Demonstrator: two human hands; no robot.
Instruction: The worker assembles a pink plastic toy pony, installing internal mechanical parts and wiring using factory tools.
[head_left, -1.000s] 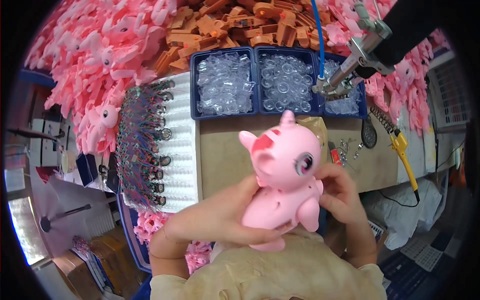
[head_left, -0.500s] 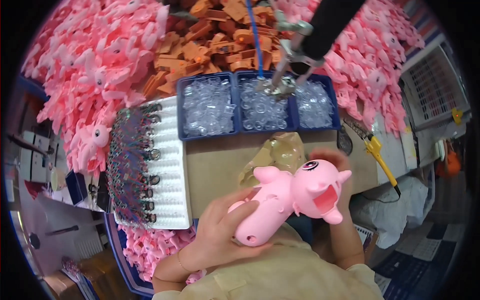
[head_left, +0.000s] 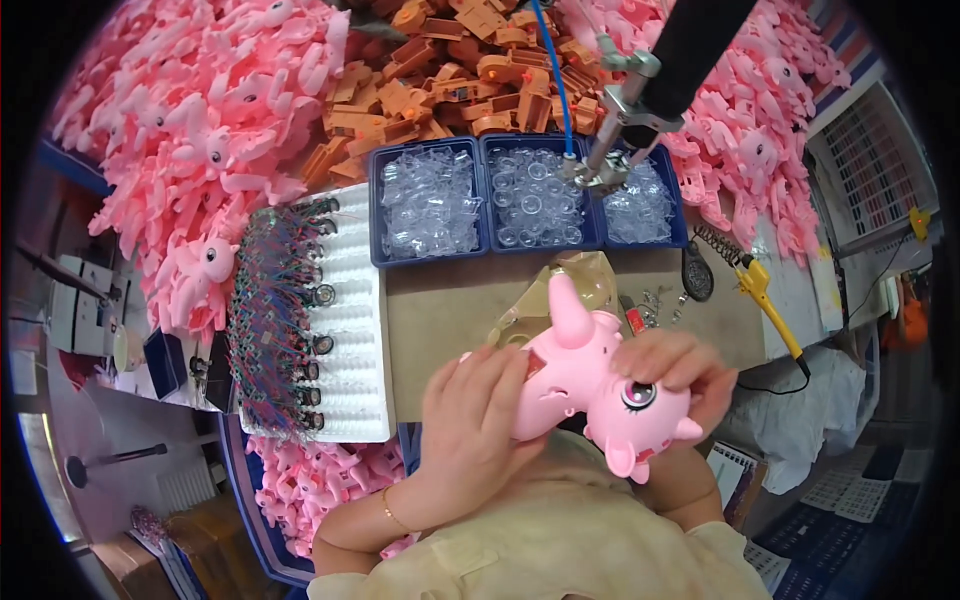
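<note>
A pink plastic toy animal (head_left: 618,425) with a big eye, ears and stubby limbs is held between both hands above my lap. My left hand (head_left: 470,415) wraps round the body, where an orange-brown part shows near the fingertips. On the head rests my right hand (head_left: 680,365), its fingers curled over the top beside the eye. A limb of the toy points up toward the table. Just behind it lies a yellowish see-through plastic piece (head_left: 590,275), partly hidden by the toy.
Blue bins (head_left: 430,258) of clear plastic parts stand beyond, under a metal fixture (head_left: 605,165). A white foam tray (head_left: 360,400) holds wired speakers. Orange housings (head_left: 450,70) and pink toy parts (head_left: 200,130) are heaped behind. At right lies a yellow soldering iron (head_left: 765,310); small screws (head_left: 652,308) are scattered nearby.
The toy has been turned: its head now tips down and its open mouth faces away from view. My right hand has come over the head into sight.
</note>
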